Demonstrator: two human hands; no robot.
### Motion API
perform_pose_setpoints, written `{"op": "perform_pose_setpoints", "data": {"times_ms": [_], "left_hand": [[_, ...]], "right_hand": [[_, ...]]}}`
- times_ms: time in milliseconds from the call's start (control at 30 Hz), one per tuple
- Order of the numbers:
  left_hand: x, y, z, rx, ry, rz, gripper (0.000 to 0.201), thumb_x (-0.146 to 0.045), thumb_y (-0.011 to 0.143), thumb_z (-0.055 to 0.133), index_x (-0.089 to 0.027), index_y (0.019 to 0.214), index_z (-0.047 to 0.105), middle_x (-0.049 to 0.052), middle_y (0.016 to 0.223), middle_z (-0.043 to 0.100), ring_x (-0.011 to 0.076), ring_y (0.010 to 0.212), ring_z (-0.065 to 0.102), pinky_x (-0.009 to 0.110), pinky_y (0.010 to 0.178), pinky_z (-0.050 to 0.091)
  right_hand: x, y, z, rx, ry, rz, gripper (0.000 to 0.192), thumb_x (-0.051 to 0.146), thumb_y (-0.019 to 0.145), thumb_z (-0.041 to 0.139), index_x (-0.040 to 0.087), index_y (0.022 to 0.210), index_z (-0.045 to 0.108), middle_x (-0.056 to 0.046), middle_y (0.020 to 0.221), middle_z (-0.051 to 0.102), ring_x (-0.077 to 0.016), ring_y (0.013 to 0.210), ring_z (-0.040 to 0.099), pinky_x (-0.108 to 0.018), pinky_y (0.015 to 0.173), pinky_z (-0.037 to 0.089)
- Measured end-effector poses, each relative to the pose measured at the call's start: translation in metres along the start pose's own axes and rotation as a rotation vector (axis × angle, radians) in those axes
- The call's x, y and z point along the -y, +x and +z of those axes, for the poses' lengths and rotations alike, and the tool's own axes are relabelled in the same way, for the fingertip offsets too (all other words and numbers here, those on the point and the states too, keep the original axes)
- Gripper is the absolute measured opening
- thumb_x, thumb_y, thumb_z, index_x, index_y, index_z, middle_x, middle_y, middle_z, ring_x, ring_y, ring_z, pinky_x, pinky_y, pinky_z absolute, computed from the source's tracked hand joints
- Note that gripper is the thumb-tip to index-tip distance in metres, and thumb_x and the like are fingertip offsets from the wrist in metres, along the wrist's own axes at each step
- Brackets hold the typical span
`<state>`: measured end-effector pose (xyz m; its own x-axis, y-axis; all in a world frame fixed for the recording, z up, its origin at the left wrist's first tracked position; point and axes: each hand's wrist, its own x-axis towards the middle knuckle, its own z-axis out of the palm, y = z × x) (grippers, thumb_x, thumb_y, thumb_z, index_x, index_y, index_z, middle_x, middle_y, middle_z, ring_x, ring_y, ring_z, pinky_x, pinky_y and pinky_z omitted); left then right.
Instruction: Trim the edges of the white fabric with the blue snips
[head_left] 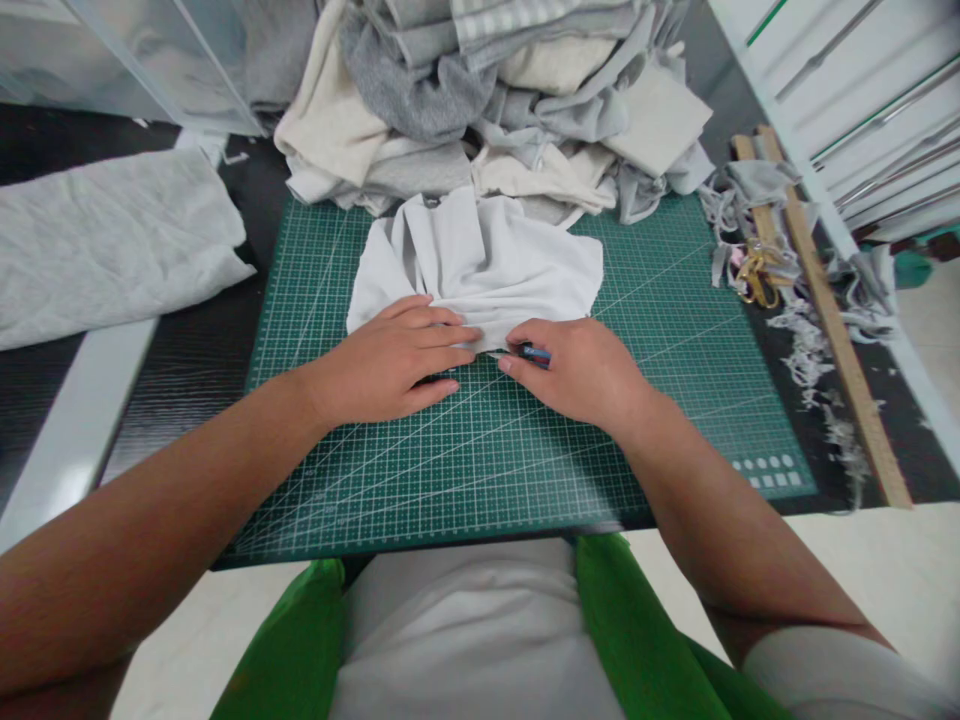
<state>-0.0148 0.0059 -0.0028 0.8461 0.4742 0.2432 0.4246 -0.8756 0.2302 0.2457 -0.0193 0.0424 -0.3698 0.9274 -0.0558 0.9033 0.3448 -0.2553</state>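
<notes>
Green cutting mat (450, 490): we are finding it lying gridded beneath the work.
Left hand (394, 365): we are seeing loosely spread fingers resting on the cloth's near edge.
Right hand (589, 365): thumb and forefinger are pinching a blue-handled tool (535, 353), exact type unclear.
White cloth (525, 250): it is lying rumpled on the mat; we are judging its edge work under way, unfinished.
Fabric heap (427, 100): grey and cream pieces are lying beyond, apparently remaining.
</notes>
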Motion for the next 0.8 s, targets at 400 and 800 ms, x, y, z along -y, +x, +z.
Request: {"op": "perform_pose_setpoints", "data": {"times_ms": [400,800], "left_hand": [[-0.0011,0.0009,-0.0011,0.0,0.023,0.009,0.035,-0.038,0.103,0.054,-0.021,0.131,0.068,0.007,0.145,0.064,0.0299,0.137,0.054,0.055,0.122,0.035],[-0.0008,0.0012,-0.0014,0.014,0.007,-0.008,0.036,-0.037,0.102,0.056,-0.022,0.133,0.067,0.006,0.147,0.063,0.0297,0.138,0.053,0.055,0.122,0.035]], "right_hand": [[-0.0005,-0.0003,0.0046,0.026,-0.023,0.011,0.024,0.045,0.095,0.06,0.024,0.097,0.071,-0.002,0.073,0.072,-0.0192,0.065,0.06,-0.03,0.061,0.033],[-0.0018,0.0001,0.0016,0.025,-0.028,0.03,0.025,0.045,0.095,0.06,0.024,0.092,0.074,-0.002,0.073,0.072,-0.0183,0.065,0.059,-0.03,0.061,0.033]]}}
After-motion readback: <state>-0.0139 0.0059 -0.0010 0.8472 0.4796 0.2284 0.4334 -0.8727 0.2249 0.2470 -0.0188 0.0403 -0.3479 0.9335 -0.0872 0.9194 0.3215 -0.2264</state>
